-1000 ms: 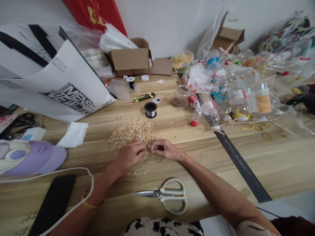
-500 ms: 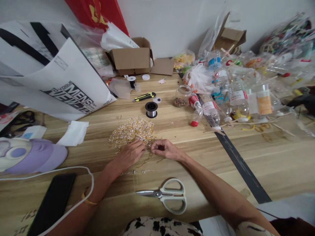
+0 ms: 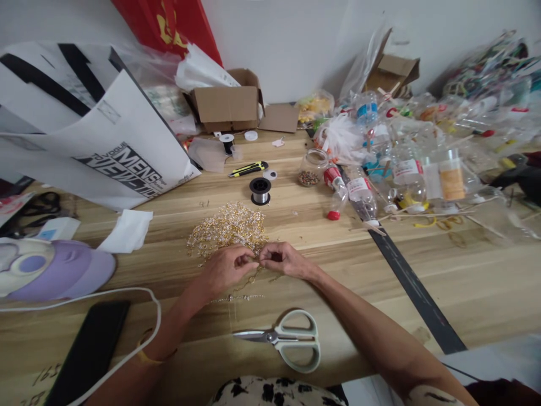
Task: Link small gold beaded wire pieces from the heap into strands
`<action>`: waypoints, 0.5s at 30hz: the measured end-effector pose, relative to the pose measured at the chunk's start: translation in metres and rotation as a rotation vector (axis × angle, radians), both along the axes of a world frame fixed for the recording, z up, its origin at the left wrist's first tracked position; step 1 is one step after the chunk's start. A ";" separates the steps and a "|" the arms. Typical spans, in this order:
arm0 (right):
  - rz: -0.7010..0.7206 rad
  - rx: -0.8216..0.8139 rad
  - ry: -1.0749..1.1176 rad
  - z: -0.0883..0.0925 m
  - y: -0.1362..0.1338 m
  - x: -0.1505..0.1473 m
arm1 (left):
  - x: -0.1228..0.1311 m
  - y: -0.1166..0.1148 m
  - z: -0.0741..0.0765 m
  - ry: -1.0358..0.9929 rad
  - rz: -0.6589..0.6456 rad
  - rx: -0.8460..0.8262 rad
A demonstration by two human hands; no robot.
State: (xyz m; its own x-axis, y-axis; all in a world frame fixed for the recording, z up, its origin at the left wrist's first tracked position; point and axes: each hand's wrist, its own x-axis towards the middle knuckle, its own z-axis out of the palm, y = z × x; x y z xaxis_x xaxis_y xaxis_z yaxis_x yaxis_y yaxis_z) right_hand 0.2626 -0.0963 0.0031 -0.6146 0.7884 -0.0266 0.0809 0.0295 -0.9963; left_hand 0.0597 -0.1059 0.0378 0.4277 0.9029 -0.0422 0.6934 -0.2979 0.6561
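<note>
A heap of gold and clear beaded chain (image 3: 230, 225) lies on the wooden table. At its near edge, my left hand (image 3: 230, 268) pinches finger and thumb together, and what is between them is too small to make out. Facing it, fingertips almost touching, my right hand (image 3: 283, 259) is also pinched; its contents are hidden. A thin gold chain (image 3: 249, 281) trails below the fingertips. Nearer me lies a silvery beaded strand (image 3: 236, 298), with white-handled scissors (image 3: 281, 336) below it.
Behind the heap are a wire spool (image 3: 260, 192), a yellow-black cutter (image 3: 248, 168) and a bead jar (image 3: 310, 169). Plastic bottles (image 3: 408, 175) crowd the right. A white bag (image 3: 122, 146), a purple cap (image 3: 67, 268) and a black phone (image 3: 91, 344) with a white cable are left.
My left hand has drawn back slightly from the heap, its thumb and index finger now forming a loop beside my right fingertips. My right hand has barely moved.
</note>
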 end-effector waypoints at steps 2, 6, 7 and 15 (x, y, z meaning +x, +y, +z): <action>0.001 0.007 -0.007 0.000 0.000 0.000 | 0.003 0.000 0.003 -0.002 -0.012 0.014; 0.013 0.020 -0.006 -0.002 0.000 0.001 | 0.005 0.000 0.005 -0.057 -0.039 0.008; 0.014 0.026 -0.007 -0.003 0.000 0.001 | 0.005 0.000 0.005 -0.070 -0.036 -0.004; -0.003 0.054 -0.088 0.006 0.002 0.004 | 0.004 -0.001 0.005 -0.076 -0.013 -0.045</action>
State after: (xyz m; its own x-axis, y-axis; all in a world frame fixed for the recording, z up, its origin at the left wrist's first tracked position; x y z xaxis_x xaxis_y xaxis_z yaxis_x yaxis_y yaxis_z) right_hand 0.2668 -0.0947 0.0092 -0.6097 0.7918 -0.0378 0.1680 0.0824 -0.9823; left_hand 0.0636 -0.1071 0.0425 0.4432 0.8951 -0.0497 0.6370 -0.2754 0.7200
